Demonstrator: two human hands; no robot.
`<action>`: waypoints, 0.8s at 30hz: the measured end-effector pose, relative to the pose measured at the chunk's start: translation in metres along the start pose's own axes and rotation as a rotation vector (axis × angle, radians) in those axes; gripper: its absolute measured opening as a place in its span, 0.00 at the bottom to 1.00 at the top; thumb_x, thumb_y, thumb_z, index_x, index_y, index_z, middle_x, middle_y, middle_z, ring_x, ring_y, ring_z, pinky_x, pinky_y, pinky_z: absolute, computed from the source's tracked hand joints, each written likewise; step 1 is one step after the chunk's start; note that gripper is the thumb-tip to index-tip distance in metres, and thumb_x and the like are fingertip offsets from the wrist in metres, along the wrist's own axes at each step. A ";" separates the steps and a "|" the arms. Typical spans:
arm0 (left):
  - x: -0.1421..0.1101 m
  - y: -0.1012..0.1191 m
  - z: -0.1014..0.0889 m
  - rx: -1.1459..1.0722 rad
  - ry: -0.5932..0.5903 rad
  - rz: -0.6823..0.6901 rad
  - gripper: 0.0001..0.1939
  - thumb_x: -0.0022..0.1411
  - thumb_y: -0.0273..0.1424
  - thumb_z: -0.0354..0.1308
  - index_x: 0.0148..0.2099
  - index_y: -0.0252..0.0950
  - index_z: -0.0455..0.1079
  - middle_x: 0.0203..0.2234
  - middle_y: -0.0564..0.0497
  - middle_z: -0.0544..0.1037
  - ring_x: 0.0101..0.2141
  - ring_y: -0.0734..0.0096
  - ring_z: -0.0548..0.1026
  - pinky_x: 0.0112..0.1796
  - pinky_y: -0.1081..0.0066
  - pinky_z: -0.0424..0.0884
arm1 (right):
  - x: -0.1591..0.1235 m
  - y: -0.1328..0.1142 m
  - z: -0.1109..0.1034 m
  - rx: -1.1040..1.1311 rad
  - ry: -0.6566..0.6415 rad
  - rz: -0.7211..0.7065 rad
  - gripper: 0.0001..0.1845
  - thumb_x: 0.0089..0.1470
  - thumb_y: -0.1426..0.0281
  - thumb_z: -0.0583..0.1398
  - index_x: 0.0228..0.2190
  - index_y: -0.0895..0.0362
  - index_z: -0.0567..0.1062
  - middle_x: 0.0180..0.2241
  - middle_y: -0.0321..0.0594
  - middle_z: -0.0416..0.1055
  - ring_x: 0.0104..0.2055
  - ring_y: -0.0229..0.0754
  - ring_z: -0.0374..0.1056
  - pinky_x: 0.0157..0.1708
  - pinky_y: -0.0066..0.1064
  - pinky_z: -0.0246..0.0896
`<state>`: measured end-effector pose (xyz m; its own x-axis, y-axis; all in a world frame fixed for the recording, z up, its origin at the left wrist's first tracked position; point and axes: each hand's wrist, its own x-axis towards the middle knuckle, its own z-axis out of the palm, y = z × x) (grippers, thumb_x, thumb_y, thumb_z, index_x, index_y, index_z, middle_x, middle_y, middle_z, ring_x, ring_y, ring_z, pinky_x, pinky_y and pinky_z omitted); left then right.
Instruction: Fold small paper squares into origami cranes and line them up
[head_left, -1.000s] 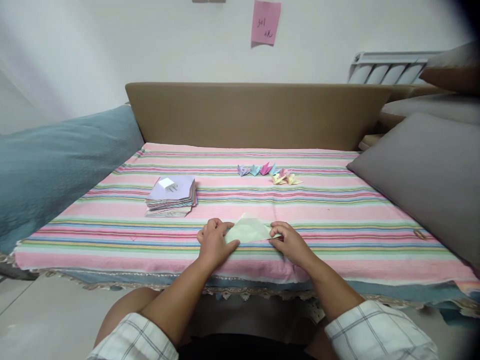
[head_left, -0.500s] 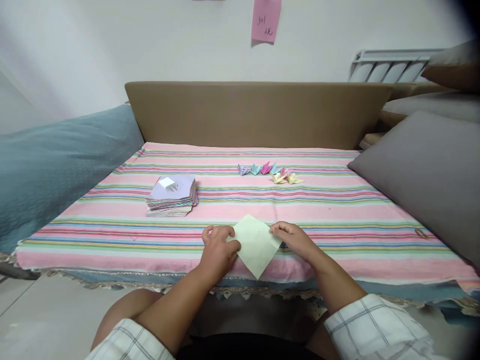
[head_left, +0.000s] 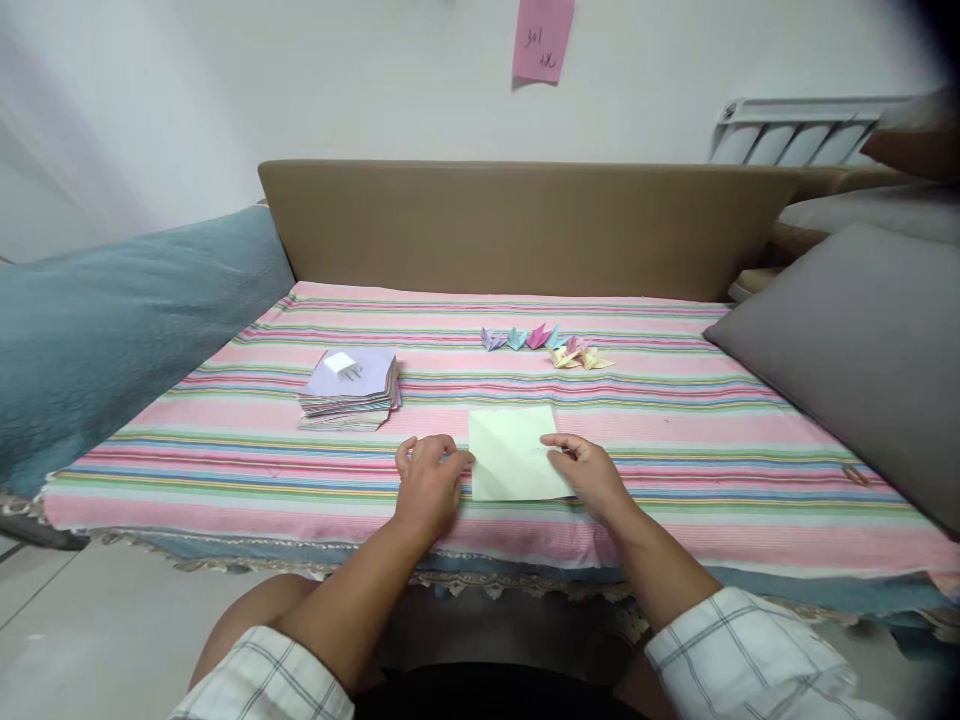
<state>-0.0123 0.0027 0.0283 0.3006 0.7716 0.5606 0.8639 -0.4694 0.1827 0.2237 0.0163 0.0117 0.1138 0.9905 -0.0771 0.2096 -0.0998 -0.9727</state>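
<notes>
A pale green square sheet of paper lies near the front of the striped cloth, one straight edge towards me. My left hand rests at its left edge, thumb tip touching the paper and the other fingers loosely bent, apart from the thumb. Over the right edge, my right hand has its thumb and forefinger close together on the paper; the other fingers are tucked behind and partly hidden. Beyond the sheet stand several small folded paper cranes, among them a magenta crane and a yellow crane.
A stack of coloured paper squares stands to the left, topped by a white plug adapter. A striped cloth covers the seat. A blue cushion borders the left, a grey pillow the right. A brown ring-like item lies near the pillow.
The green sheet has turned from corner-towards-me to edge-towards-me and shifted slightly away. My left hand has eased its hold to the sheet's edge; the right hand has moved slightly right.
</notes>
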 end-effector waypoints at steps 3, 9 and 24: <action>-0.002 0.004 -0.001 -0.047 -0.030 0.124 0.14 0.56 0.27 0.53 0.46 0.41 0.69 0.36 0.48 0.69 0.42 0.65 0.67 0.52 0.54 0.49 | -0.012 0.002 0.005 0.068 0.011 0.043 0.24 0.43 0.64 0.60 0.44 0.59 0.73 0.18 0.30 0.64 0.18 0.32 0.56 0.19 0.24 0.53; -0.005 0.008 0.004 0.036 -0.154 0.221 0.24 0.51 0.40 0.60 0.51 0.42 0.65 0.39 0.46 0.69 0.46 0.58 0.65 0.54 0.50 0.45 | -0.037 0.001 0.013 0.164 -0.056 0.148 0.27 0.45 0.64 0.59 0.47 0.61 0.71 0.21 0.34 0.68 0.23 0.35 0.64 0.21 0.25 0.59; 0.000 -0.015 0.013 0.047 -0.257 0.257 0.11 0.61 0.32 0.50 0.39 0.43 0.74 0.29 0.49 0.67 0.32 0.67 0.65 0.32 0.67 0.58 | -0.039 -0.005 -0.002 -0.839 -0.157 -0.541 0.21 0.42 0.72 0.54 0.42 0.51 0.71 0.48 0.43 0.64 0.51 0.50 0.58 0.51 0.46 0.45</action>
<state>-0.0196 0.0150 0.0148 0.5971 0.7162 0.3612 0.7625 -0.6466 0.0218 0.2204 -0.0218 0.0200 -0.3155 0.9176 0.2419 0.8172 0.3923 -0.4223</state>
